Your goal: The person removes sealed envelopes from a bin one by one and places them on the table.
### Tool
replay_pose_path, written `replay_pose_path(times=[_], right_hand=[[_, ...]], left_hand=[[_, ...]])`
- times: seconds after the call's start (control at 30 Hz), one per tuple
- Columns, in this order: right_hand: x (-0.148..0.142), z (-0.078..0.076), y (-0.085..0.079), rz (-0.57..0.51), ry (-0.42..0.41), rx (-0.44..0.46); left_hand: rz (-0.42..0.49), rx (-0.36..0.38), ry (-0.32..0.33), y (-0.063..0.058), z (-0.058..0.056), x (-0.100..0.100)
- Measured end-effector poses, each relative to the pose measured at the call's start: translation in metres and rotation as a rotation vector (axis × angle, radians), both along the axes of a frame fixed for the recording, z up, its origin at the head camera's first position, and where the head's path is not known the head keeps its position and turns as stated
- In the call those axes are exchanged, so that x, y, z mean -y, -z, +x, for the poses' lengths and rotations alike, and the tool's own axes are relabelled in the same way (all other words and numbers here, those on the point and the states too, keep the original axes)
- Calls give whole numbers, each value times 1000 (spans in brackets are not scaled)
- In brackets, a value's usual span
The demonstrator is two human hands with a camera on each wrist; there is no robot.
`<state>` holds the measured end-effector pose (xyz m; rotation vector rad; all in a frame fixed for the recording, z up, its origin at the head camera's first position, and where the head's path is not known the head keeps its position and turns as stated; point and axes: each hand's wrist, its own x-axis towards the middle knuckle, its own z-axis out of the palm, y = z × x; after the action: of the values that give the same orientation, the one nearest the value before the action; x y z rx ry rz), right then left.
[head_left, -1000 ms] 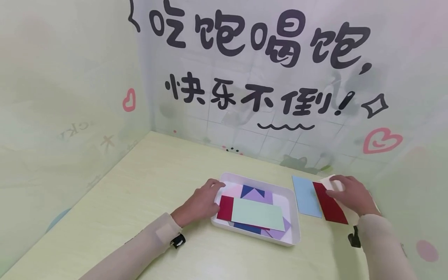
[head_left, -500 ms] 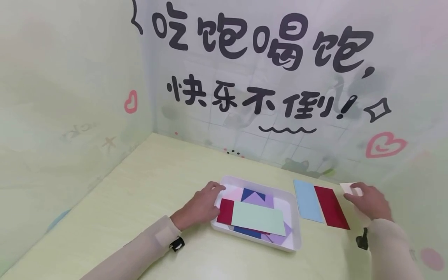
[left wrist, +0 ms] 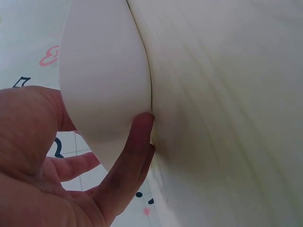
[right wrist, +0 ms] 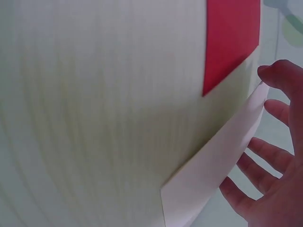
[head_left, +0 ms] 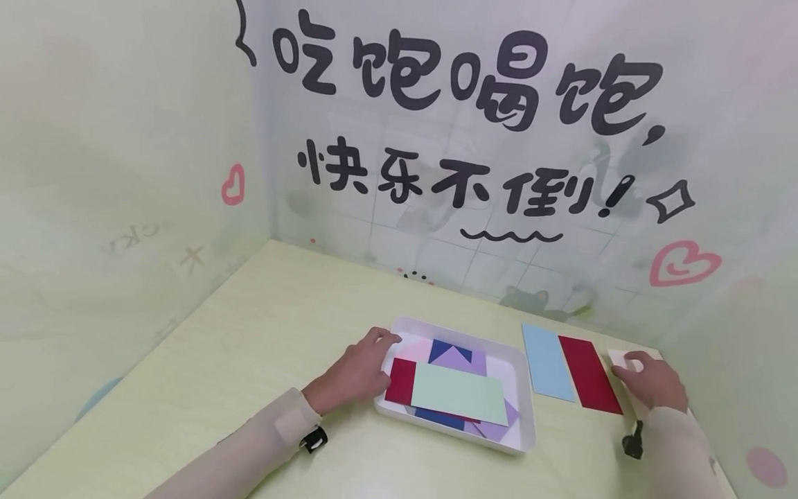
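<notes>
On the table, the white tray lies long axis roughly nine to three o'clock, the left hand's fingers curled round its nine-o'clock end. At three o'clock from it, beyond a red card, a pale card points eleven to five. The right hand pinches it, thumb near its eleven-o'clock end, fingers along its three-o'clock edge.
</notes>
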<state>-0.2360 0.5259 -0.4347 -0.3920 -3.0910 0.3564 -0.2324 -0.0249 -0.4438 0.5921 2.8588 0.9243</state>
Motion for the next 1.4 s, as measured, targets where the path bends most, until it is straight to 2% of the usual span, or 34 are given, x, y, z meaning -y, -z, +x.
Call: replay_pose_path(times=[0.13, 0.37, 0.53, 0.63, 0.73, 0.83, 0.93, 1.13, 1.4], right_hand=[[-1, 2, 5, 7, -7, 19], [-2, 4, 23, 15, 89, 35], [-7, 6, 28, 18, 83, 40], [-6, 8, 26, 16, 74, 15], [5, 7, 17, 18, 34, -54], [23, -1, 3, 25, -49, -137], [46, -12, -12, 15, -127, -178], [101, -31, -32, 59, -264, -250], [183, -34, -53, 132, -527, -361]], left_hand=[[-2, -4, 6, 0, 1, -1], [-3, -12, 22, 1, 2, -3], [-14, -3, 20, 2, 2, -5], [-13, 9, 22, 2, 2, -6], [-17, -6, 22, 2, 2, -4], [-12, -36, 23, 1, 1, -1], [-13, -45, 21, 0, -1, 0], [-16, -23, 11, 2, -1, 0], [-6, -42, 18, 1, 0, 2]])
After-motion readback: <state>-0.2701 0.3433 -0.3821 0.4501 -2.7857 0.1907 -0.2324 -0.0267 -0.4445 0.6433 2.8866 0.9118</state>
